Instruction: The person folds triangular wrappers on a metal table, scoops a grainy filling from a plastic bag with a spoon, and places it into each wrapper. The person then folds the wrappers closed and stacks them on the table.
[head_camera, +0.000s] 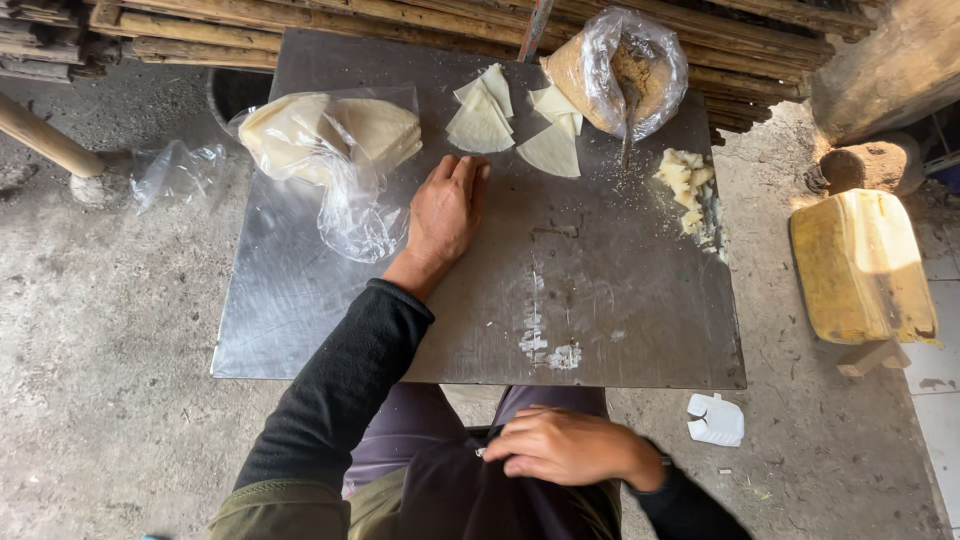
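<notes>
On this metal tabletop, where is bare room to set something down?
The table is bare along its near half, from the left hand to the near edge, and right toward the scraps. The far edge is crowded: the wrapper bag, the triangles and the filling bag.

A square sheet-metal worktop (600, 330) carries a clear bag of pale triangular wrappers (320, 140) near its far left corner, loose triangular wrappers (500, 125) at the far edge, a bag of brown filling (620, 75) at the far right corner, and a heap of pale chunks (685, 185) by the right edge.
</notes>
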